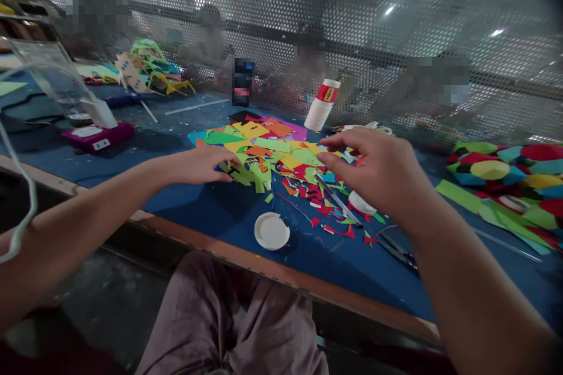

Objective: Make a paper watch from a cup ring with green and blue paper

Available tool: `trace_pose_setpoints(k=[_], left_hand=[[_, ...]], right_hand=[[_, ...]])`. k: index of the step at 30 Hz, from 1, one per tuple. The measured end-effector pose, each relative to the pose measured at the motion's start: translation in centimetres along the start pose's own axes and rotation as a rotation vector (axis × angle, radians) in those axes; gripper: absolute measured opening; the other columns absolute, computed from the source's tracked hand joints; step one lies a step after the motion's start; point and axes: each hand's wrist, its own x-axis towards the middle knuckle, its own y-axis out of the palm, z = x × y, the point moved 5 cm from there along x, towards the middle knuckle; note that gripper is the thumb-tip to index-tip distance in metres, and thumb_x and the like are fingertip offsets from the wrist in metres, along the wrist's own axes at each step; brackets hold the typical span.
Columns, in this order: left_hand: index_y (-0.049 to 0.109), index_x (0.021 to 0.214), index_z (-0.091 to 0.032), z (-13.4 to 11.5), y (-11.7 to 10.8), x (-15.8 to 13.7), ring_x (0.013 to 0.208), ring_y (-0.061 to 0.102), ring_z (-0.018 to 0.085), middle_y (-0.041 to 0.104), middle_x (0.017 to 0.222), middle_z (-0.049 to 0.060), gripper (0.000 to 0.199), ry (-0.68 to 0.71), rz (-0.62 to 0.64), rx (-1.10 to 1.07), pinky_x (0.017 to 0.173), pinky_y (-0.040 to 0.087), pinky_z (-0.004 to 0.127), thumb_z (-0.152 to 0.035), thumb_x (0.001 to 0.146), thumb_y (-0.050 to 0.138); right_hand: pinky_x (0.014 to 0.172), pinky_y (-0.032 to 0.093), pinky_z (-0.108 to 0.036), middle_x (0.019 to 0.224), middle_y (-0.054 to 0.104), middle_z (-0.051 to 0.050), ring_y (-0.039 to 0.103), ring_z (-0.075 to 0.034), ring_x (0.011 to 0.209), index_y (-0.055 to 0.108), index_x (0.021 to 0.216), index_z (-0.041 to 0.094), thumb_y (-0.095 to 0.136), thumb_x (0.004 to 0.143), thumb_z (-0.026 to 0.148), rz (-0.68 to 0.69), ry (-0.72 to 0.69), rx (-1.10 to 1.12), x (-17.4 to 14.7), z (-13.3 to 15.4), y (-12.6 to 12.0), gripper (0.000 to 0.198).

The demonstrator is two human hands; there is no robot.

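Note:
A heap of coloured paper scraps (272,155), green, yellow, orange and red, lies on the blue table (211,211) in front of me. My left hand (200,164) rests flat on the heap's left edge, fingertips on green and yellow pieces. My right hand (373,170) hovers over the right side of the heap with fingers spread and curled, nothing visibly in it. Under that hand lie scissors (352,211), their blades toward the scraps and handles toward my forearm.
A white round lid (271,230) sits near the table's front edge. A stack of paper cups (322,105) stands behind the heap. A multicoloured paper polyhedron piece (505,170) and green strips lie at right. A magenta box (97,135) sits at left; people sit behind a perforated screen.

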Motion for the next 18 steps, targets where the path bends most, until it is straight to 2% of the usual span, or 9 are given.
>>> trace_pose_setpoints(k=[2,5,7,10,13,15,17,18], left_hand=[[0.071,0.125,-0.017,0.6,0.1,1.3,0.117,0.072,0.028,0.073,0.129,0.010,0.032,0.013,0.079,0.022,0.103,0.061,0.053,-0.040,0.104,0.074],[0.071,0.124,-0.017,1.4,0.3,2.2,0.110,0.073,0.026,0.073,0.126,0.009,0.031,0.011,0.127,0.049,0.096,0.064,0.049,-0.040,0.104,0.074],[0.071,0.122,-0.016,1.7,0.0,2.2,0.107,0.073,0.025,0.073,0.123,0.009,0.031,0.013,0.105,0.056,0.094,0.064,0.047,-0.041,0.104,0.073],[0.073,0.109,-0.016,1.0,-1.6,1.4,0.101,0.074,0.024,0.076,0.111,0.006,0.027,0.049,-0.006,0.042,0.093,0.063,0.045,-0.042,0.104,0.072],[0.076,0.096,-0.021,-1.9,-3.5,-0.7,0.089,0.075,0.023,0.079,0.096,0.003,0.024,0.124,-0.170,0.007,0.085,0.060,0.037,-0.042,0.103,0.067],[0.077,0.092,-0.026,-5.0,-4.3,-2.4,0.104,0.075,0.025,0.080,0.101,0.003,0.024,0.215,-0.303,-0.002,0.096,0.057,0.039,-0.040,0.105,0.063],[0.077,0.083,-0.032,-8.6,-4.2,-4.0,0.119,0.071,0.024,0.080,0.100,-0.001,0.023,0.352,-0.412,0.034,0.110,0.050,0.039,-0.033,0.104,0.067],[0.077,0.085,-0.034,-10.8,-4.3,-5.0,0.116,0.072,0.022,0.080,0.094,-0.004,0.024,0.493,-0.559,0.157,0.109,0.050,0.038,-0.026,0.105,0.066]], right_hand=[[0.080,0.057,-0.037,0.099,0.085,-0.008,0.079,-0.028,0.092,0.085,0.103,0.017,0.078,0.092,0.022,-0.045,-0.068,0.036,-1.0,0.9,-0.7,0.014],[0.080,0.058,-0.035,0.098,0.084,-0.008,0.079,-0.026,0.092,0.084,0.103,0.016,0.076,0.094,0.023,-0.069,-0.141,0.100,-2.3,1.9,-1.0,0.014],[0.081,0.059,-0.035,0.099,0.084,-0.009,0.079,-0.026,0.093,0.084,0.104,0.016,0.074,0.094,0.023,-0.041,-0.127,0.155,-2.9,2.0,-0.9,0.016],[0.086,0.058,-0.036,0.099,0.084,-0.009,0.078,-0.025,0.095,0.085,0.102,0.016,0.071,0.092,0.028,0.035,-0.012,0.304,-3.4,1.4,-0.5,0.021],[0.079,0.057,-0.035,0.095,0.084,-0.007,0.077,-0.025,0.090,0.086,0.099,0.021,0.072,0.088,0.039,0.154,0.184,0.504,-4.0,0.4,0.3,0.026],[0.072,0.056,-0.035,0.093,0.083,-0.007,0.075,-0.025,0.085,0.086,0.099,0.022,0.074,0.086,0.047,0.295,0.333,0.662,-4.5,0.3,1.5,0.031],[0.073,0.055,-0.034,0.095,0.083,-0.007,0.074,-0.024,0.087,0.086,0.100,0.023,0.077,0.084,0.054,0.423,0.452,0.850,-4.9,0.8,3.0,0.036],[0.076,0.055,-0.033,0.096,0.082,-0.007,0.073,-0.024,0.089,0.086,0.101,0.023,0.080,0.083,0.056,0.471,0.501,0.953,-5.0,1.2,3.7,0.038]])
